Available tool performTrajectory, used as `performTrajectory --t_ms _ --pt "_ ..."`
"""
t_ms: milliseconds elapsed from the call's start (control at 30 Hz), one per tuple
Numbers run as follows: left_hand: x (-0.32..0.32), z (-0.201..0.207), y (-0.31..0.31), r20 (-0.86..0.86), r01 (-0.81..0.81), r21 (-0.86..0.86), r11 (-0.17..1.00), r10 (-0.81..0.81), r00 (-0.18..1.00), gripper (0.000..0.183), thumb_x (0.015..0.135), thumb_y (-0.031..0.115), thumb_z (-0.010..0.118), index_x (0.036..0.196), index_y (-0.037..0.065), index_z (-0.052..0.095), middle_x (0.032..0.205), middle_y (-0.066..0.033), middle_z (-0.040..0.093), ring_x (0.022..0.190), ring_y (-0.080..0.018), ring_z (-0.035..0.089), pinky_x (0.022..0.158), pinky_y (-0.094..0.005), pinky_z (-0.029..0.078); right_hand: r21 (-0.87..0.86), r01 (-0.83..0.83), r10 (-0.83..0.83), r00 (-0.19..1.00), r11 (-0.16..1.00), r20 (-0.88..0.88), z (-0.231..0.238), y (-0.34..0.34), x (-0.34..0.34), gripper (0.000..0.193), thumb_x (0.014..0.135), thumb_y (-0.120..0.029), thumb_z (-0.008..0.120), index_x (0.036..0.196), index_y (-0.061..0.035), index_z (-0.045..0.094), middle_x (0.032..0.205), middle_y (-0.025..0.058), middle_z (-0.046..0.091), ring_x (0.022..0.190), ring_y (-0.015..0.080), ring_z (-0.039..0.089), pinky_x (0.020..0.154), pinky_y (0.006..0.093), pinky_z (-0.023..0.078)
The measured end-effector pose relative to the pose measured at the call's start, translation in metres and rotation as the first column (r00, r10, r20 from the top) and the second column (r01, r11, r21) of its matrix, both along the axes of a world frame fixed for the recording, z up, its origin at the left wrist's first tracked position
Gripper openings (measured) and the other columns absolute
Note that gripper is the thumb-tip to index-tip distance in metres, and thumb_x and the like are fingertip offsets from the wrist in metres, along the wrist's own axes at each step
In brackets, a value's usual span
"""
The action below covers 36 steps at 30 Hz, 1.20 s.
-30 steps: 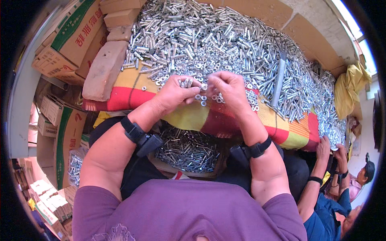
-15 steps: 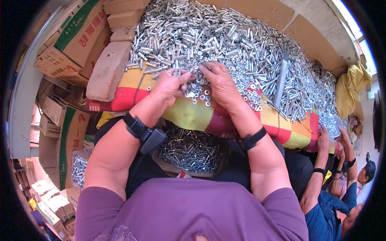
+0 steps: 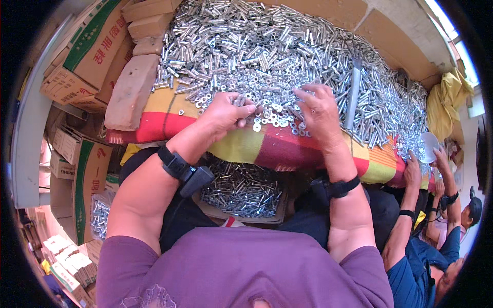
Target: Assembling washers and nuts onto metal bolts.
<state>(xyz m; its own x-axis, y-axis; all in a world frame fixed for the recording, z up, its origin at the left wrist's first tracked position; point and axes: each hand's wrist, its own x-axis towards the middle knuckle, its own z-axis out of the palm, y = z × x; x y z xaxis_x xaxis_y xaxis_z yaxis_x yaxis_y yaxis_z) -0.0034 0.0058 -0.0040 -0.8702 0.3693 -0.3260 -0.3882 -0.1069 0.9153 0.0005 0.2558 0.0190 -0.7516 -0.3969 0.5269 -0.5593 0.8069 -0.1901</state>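
A big heap of shiny metal sleeves [image 3: 221,41] and loose washers [image 3: 277,115] covers the work surface before me. At the near edge of the washers, my left hand [image 3: 226,114] is closed, thumb against curled fingers. Something shiny shows between its fingers, too small to make out. To its right, my right hand [image 3: 321,113] is raised over the washers, its fingers apart and slightly blurred, with nothing plainly held. A checkered cloth [image 3: 298,149] in red, yellow and green lies under the pile's near edge.
Below the cloth, between my legs, a box of bolts [image 3: 241,192] stands. A brick [image 3: 131,92] and cardboard cartons [image 3: 97,46] flank the left. A grey metal strip [image 3: 353,95] lies across the heap. At right, a co-worker's hands [image 3: 412,169] handle a translucent bowl [image 3: 428,148].
My right hand has moved right and away from my left, its fingers spreading. Washers between the hands are now more exposed. My left hand stays nearly in place, slightly lower.
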Motion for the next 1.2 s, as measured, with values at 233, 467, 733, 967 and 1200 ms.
performTrajectory --t_ms 233,467,733,967,1200 --pt "0.01 0.008 -0.025 -0.03 -0.113 -0.194 0.974 0.109 0.994 0.008 0.085 0.005 0.062 0.09 -0.001 0.061 0.077 -0.0091 0.068 0.046 -0.006 0.046 0.041 -0.0201 0.035 -0.02 -0.169 0.168 0.947 0.985 0.273 -0.019 -0.053 0.02 0.008 0.075 -0.012 0.065 0.074 -0.0045 0.061 0.079 0.0136 0.057 0.074 0.0335 0.061 0.064 0.0425 0.05" --pt "0.014 -0.004 -0.008 -0.037 -0.083 -0.13 0.988 0.078 0.996 0.007 0.081 0.005 0.068 0.083 0.002 0.062 0.07 -0.0053 0.065 0.046 -0.0051 0.046 0.039 -0.0195 0.032 -0.212 -0.033 0.113 0.918 0.977 0.381 -0.019 -0.047 0.018 0.011 0.077 -0.01 0.066 0.08 -0.0011 0.061 0.079 0.0143 0.061 0.07 0.0299 0.062 0.063 0.0377 0.051" --pt "0.014 -0.004 0.002 -0.099 -0.011 -0.055 0.998 0.005 0.995 0.008 0.081 0.006 0.068 0.084 0.002 0.062 0.07 -0.0056 0.065 0.047 -0.0052 0.047 0.042 -0.0193 0.035 -0.785 0.197 0.475 0.702 0.587 0.531 -0.013 -0.053 0.016 0.016 0.082 0.001 0.063 0.098 0.0021 0.068 0.075 0.0067 0.064 0.066 0.0111 0.063 0.058 0.0228 0.052" --pt "0.002 -0.002 -0.008 0.25 0.071 0.15 0.986 -0.107 0.962 0.008 0.085 0.009 0.064 0.082 0.003 0.06 0.069 -0.0054 0.062 0.041 -0.0038 0.037 0.034 -0.0196 0.021 -0.785 -0.059 0.402 0.881 0.616 0.249 -0.016 -0.064 0.02 0.013 0.081 0.0 0.065 0.092 0.0001 0.07 0.077 0.0054 0.064 0.068 0.0098 0.059 0.062 0.0223 0.049" --pt "-0.001 0.011 0.0 0.037 0.043 -0.099 0.994 -0.039 0.999 0.009 0.079 0.008 0.069 0.083 0.002 0.063 0.067 -0.0057 0.064 0.043 -0.0047 0.045 0.037 -0.0197 0.03 -0.557 0.202 0.211 0.78 0.806 0.589 -0.02 -0.061 0.003 0.012 0.084 -0.012 0.066 0.085 -0.0004 0.07 0.075 0.0052 0.063 0.061 0.0096 0.053 0.054 0.0249 0.042"
